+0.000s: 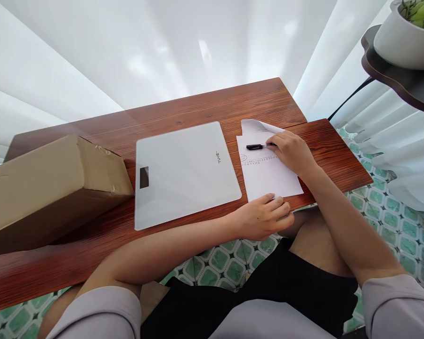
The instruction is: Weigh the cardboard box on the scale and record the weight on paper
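Several white sheets of paper [265, 176] with rows of small print or writing lie on the wooden table, the top sheet's far edge curling up. A black pen [255, 147] lies level over the paper. My right hand [292, 149] is closed on the pen's right end, its fingertips hiding that part. At the near edge of the paper rests my left hand [265, 217], palm down, fingers loosely apart and holding nothing. Left of the paper is a flat white digital scale [183, 176] with a small dark display.
A brown cardboard box [49, 183] sits on the left of the wooden table [212, 108]. White curtains [162, 42] hang behind. On the upper right, a white pot [403, 44] of green plants stands on a dark wavy-edged stand [392, 77]. Green tiles [215, 270] cover the floor.
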Demonstrator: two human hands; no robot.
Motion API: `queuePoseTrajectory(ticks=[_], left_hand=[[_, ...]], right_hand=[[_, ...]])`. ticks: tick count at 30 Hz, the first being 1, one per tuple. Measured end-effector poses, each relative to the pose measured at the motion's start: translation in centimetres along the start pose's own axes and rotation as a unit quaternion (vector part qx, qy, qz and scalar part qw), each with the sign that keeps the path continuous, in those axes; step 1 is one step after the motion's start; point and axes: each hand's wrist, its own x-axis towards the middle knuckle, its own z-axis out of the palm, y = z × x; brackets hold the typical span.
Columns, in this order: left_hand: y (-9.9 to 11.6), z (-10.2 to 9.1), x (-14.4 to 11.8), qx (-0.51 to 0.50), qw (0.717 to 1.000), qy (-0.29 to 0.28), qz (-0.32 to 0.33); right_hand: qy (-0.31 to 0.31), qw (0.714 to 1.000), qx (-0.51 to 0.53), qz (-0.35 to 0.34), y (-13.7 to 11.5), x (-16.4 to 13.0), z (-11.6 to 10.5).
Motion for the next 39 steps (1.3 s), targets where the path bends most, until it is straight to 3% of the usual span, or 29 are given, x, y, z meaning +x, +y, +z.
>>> queuePoseTrajectory(ticks=[5,14,17,19,23,27,30,32,39], left_hand=[[-0.2,0.4,0.0,-0.040,0.999,-0.016,-0.012],[-0.3,0.4,0.1,-0.067,0.997,-0.030,-0.021],[-0.4,0.3,0.1,-0.071,0.997,-0.033,-0.022],[-0.4,0.3,0.1,-0.076,0.996,-0.035,-0.023],[-0.4,0.3,0.1,-0.079,0.996,-0.035,-0.027],[-0.4,0.4,0.1,-0.084,0.996,-0.027,-0.029],[-0.4,0.3,0.2,-0.087,0.995,-0.028,-0.030],[-0.4,0.3,0.2,-0.087,0.995,-0.029,-0.031],[-0.3,0.3,0.2,-0.083,0.996,-0.033,-0.030]], right_hand=[[0.038,0.997,-0.056,-0.024,-0.3,0.0,-0.1],[0.197,0.978,-0.049,-0.039,-0.4,-0.4,-2.2],[0.276,0.960,-0.021,-0.033,-0.4,-0.4,-2.4],[0.293,0.955,0.047,-0.004,-0.6,-0.5,-2.4],[0.212,0.939,0.258,0.080,-1.6,-0.8,-2.1],[0.129,0.885,0.423,0.143,-2.4,-0.9,-1.3],[0.056,0.853,0.490,0.171,-2.7,-0.9,-0.8],[0.031,0.854,0.490,0.175,-2.9,-1.0,-0.5],[0.021,0.905,0.397,0.153,-3.2,-1.3,0.0]])
